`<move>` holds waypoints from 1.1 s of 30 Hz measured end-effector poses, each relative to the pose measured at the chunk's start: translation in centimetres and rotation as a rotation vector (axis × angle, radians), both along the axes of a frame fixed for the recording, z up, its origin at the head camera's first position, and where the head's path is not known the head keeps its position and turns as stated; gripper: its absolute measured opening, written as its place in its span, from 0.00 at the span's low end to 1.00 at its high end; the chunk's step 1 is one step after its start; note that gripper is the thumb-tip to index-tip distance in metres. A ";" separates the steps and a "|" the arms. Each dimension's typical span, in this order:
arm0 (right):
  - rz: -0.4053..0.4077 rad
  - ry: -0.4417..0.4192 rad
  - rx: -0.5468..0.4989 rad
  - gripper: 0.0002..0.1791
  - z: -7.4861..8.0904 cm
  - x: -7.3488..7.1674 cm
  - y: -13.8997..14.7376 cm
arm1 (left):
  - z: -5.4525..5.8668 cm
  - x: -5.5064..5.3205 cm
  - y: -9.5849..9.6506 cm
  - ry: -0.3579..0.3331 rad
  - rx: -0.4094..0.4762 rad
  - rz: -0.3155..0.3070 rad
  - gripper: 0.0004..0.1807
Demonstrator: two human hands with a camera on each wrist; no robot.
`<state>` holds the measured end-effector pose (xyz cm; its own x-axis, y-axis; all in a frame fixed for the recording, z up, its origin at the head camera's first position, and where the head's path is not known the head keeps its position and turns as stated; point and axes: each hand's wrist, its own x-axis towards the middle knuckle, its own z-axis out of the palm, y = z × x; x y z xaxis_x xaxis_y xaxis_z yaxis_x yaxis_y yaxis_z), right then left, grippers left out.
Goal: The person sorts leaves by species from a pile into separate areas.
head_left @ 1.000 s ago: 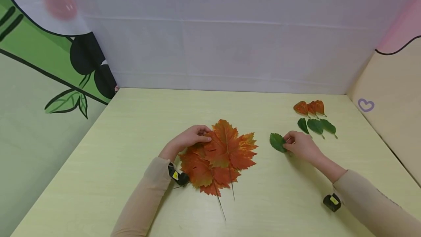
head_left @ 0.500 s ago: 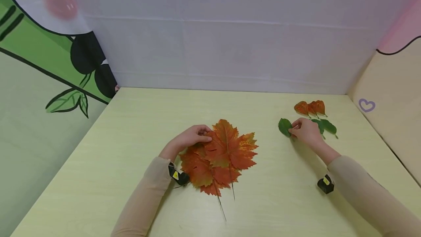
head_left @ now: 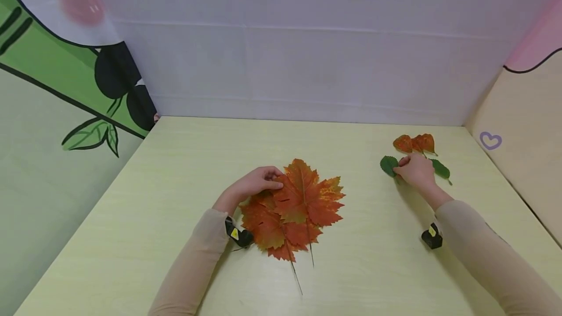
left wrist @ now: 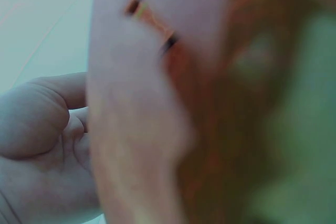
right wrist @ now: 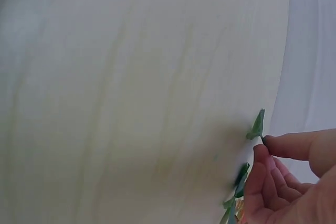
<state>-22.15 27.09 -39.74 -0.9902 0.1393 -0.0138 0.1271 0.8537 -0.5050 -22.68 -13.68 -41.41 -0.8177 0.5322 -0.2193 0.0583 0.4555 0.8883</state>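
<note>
Between the thumb and fingertips of my right hand (head_left: 416, 169) is the stem of a green leaf (head_left: 388, 165), seen small in the right wrist view (right wrist: 256, 125). The hand is low over a row of green leaves; one green leaf (head_left: 441, 168) shows at its right, the others are mostly hidden. My left hand (head_left: 256, 183) pinches the upper left edge of overlapping orange maple leaves (head_left: 303, 199), whose thin stems point toward me. In the left wrist view a blurred leaf (left wrist: 226, 129) covers much of that hand (left wrist: 42, 129).
Several small orange leaves (head_left: 404, 144) lie side by side behind the green row, near the far right of the pale table (head_left: 145, 208). A plain light cloth (head_left: 307, 72) rises at the back edge. Printed panels flank both sides.
My right hand has moved away from me and to the right with the green leaf, now covering part of the green row. My left hand and the maple leaves stay put.
</note>
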 end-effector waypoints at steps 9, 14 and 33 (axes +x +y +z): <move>0.003 -0.004 0.021 0.13 0.0 0.0 0.1 | -0.1 0.0 0.0 -0.004 -0.013 0.016 0.14; -0.001 0.005 0.024 0.12 0.0 0.1 0.0 | -0.2 -0.1 0.0 -0.016 -0.007 0.022 0.14; 0.186 0.019 -0.041 0.11 0.9 2.8 -5.2 | 0.8 0.3 1.0 -0.011 -0.069 0.086 0.12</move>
